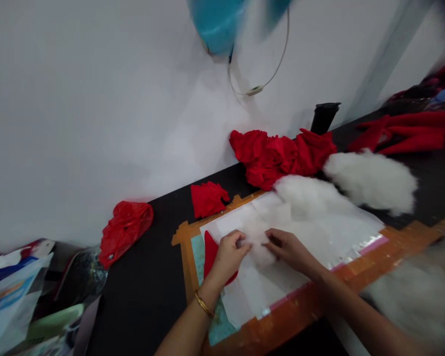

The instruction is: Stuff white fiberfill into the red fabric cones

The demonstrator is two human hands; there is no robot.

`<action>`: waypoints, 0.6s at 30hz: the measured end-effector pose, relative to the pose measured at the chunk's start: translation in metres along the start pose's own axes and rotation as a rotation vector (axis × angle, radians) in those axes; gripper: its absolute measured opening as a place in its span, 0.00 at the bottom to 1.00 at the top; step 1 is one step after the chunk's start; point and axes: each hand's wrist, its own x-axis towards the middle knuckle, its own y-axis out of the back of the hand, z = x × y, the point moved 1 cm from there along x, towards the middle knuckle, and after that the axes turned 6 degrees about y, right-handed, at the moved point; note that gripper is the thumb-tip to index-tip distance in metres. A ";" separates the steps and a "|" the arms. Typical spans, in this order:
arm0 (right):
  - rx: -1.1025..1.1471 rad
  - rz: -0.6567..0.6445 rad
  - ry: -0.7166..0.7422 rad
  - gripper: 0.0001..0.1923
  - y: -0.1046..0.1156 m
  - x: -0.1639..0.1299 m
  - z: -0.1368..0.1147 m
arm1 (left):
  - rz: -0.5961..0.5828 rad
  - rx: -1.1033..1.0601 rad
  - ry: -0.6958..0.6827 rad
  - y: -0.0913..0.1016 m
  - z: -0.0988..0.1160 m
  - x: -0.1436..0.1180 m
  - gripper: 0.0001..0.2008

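Observation:
My left hand [232, 252], with a gold bangle on its wrist, pinches the left side of a thin tuft of white fibre stuffing [258, 242]. From the other side, the curled fingers of my right hand [284, 247] close on the same tuft. It stretches between both hands, just above white paper sheets [267, 291], and blurs into them. Under and beside my left hand lies a red fabric piece [209, 249] with a pointed tip. Larger heaps of fibre stuffing [307, 195] rest on the far part of the paper and beyond it.
Brown tape [292, 316] borders the work surface on the black table [141, 296]. Crumpled red fabric [278, 155] is piled along the wall, near a black container [324, 118]. A red plastic bag [124, 227] sits at left. More stuffing [419, 291] lies at lower right.

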 end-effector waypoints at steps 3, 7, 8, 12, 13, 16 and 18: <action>-0.191 0.109 0.007 0.12 0.018 0.001 0.006 | 0.075 0.028 0.042 0.017 -0.012 0.004 0.04; -0.211 0.100 -0.010 0.15 0.023 0.003 0.007 | 0.035 0.019 -0.028 0.022 -0.009 0.004 0.03; -0.185 0.084 -0.013 0.15 0.019 0.004 0.005 | 0.003 -0.001 -0.068 0.017 -0.006 0.003 0.04; -0.035 0.104 -0.014 0.11 -0.005 0.008 -0.002 | -0.058 -0.065 -0.076 -0.011 0.005 0.005 0.08; -0.004 0.115 -0.023 0.11 -0.007 0.008 -0.002 | -0.029 -0.069 -0.036 -0.015 0.004 0.006 0.08; 0.024 0.161 -0.067 0.14 -0.001 0.006 0.003 | 0.090 -0.079 0.072 -0.014 -0.008 0.013 0.09; 0.012 0.176 -0.096 0.16 0.010 0.004 0.005 | 0.133 -0.082 0.106 -0.006 -0.016 0.017 0.10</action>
